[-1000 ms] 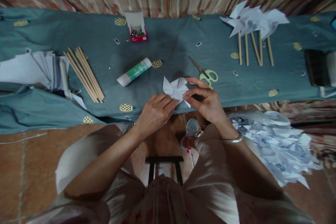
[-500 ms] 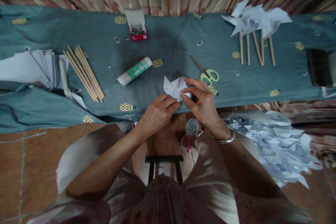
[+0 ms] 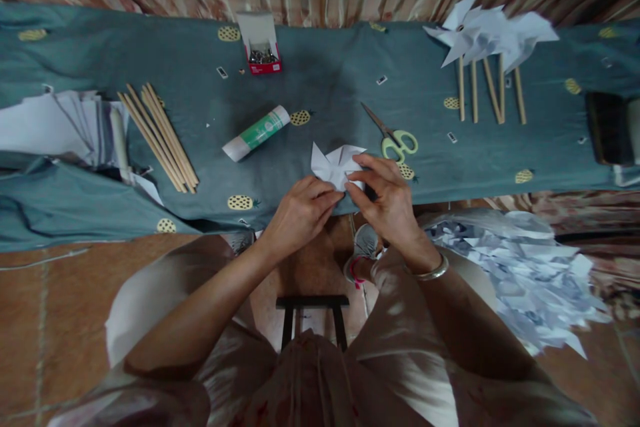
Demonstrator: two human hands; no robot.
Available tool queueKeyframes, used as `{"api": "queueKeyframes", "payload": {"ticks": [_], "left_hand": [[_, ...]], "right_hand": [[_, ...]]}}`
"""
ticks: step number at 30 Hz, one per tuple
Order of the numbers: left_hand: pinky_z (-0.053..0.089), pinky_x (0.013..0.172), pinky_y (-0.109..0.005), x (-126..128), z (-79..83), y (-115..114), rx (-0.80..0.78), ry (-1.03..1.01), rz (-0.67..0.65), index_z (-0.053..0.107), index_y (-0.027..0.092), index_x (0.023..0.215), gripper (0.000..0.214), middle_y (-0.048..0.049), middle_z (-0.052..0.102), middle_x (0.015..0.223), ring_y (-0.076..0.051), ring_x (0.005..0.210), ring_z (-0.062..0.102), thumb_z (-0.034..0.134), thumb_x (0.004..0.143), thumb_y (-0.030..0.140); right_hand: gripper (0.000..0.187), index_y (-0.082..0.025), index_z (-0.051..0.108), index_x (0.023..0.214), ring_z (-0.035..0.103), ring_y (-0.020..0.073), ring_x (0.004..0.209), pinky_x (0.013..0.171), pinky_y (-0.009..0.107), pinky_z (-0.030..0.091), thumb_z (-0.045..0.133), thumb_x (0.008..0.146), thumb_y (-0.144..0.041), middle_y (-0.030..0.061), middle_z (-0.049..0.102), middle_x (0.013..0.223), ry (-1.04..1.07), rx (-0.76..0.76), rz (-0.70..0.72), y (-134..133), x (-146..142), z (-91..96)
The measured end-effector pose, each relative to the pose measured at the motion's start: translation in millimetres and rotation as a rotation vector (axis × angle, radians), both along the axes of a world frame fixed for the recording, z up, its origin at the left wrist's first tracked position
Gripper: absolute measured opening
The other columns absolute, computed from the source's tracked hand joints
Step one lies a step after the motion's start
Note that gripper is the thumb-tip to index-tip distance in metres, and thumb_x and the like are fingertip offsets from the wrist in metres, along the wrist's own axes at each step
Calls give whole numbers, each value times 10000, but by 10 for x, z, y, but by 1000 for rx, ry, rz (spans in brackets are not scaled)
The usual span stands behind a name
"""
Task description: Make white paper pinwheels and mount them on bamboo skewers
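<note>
A white paper pinwheel [image 3: 334,163] with folded, pointed blades lies at the near edge of the cloth-covered table. My left hand [image 3: 305,210] has its fingers closed on the paper's lower left edge. On the right side, my right hand [image 3: 387,197] pinches the paper between thumb and fingers near its middle; the fingertips partly cover it. Just beyond my right hand are scissors [image 3: 397,141] with light green handles. A green and white glue stick [image 3: 257,133] rests to the left of the paper.
An open red box [image 3: 265,68] of small metal pieces stands at the back. Wooden sticks [image 3: 159,140] and stacked white paper [image 3: 55,127] lie left. Several finished pinwheels [image 3: 493,33] on sticks are back right. A heap of paper scraps [image 3: 535,273] sits below right; a stool [image 3: 313,303] is underneath.
The fingers of my right hand have shifted slightly on the paper, leaving its upper right blade more visible. My left hand keeps nearly the same place. The view has moved a little.
</note>
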State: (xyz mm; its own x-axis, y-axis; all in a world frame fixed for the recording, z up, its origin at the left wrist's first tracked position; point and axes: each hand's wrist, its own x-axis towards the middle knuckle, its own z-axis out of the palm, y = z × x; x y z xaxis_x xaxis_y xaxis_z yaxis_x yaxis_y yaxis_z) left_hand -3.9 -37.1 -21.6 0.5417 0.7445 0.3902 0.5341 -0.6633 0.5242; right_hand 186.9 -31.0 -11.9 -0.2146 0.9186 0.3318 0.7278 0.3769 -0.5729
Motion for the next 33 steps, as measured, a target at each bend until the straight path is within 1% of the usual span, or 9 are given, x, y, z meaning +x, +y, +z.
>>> {"api": "queueKeyframes", "payload": {"ticks": [5,8,16,20,26,31,33], "left_hand": [[509,802,-331,4,-15,10,-94,-34,18,678,140,1056,209,-79,684,960,-184,910,584,510,938,180],[511,807,-336,4,-15,14,-115,-45,19,683,156,1049,209,-76,682,961,-181,912,589,507,939,182],[517,810,-339,12,-8,15,-125,-41,25,687,142,1049,209,-83,678,953,-185,906,598,520,931,182],[518,810,-329,18,-19,16,-114,-53,37,688,144,1040,204,-75,677,945,-180,894,599,519,933,185],[521,809,-313,18,-27,17,-123,-54,60,690,164,1033,203,-64,681,948,-174,897,611,515,932,182],[526,782,-302,21,-22,20,-110,-45,74,696,158,1026,207,-66,682,930,-172,877,615,513,931,180],[528,783,-305,22,-19,19,-118,-47,75,697,158,1028,211,-69,682,933,-173,878,616,511,932,184]], "right_hand": [[151,-246,703,955,569,261,1161,1038,495,461,565,906,-280,60,652,1233,0,21,5,-4,-15,-22],[160,-255,704,957,553,271,1182,1043,513,455,558,912,-304,53,639,1255,-9,20,13,-6,-8,-39],[195,-251,720,953,504,280,1233,1065,523,425,538,925,-315,43,593,1324,-16,-5,31,-1,-1,-58],[193,-249,722,943,517,270,1216,1057,496,441,544,922,-318,48,604,1302,-34,31,31,6,-1,-76],[198,-273,719,957,517,287,1219,1074,524,421,532,925,-333,31,595,1310,-24,14,29,12,-16,-81],[199,-310,714,958,521,289,1215,1059,519,439,519,931,-343,14,594,1294,-40,12,23,16,-27,-85],[204,-302,710,962,518,289,1219,1055,522,444,513,934,-343,16,588,1304,-48,18,28,18,-28,-91]]}}
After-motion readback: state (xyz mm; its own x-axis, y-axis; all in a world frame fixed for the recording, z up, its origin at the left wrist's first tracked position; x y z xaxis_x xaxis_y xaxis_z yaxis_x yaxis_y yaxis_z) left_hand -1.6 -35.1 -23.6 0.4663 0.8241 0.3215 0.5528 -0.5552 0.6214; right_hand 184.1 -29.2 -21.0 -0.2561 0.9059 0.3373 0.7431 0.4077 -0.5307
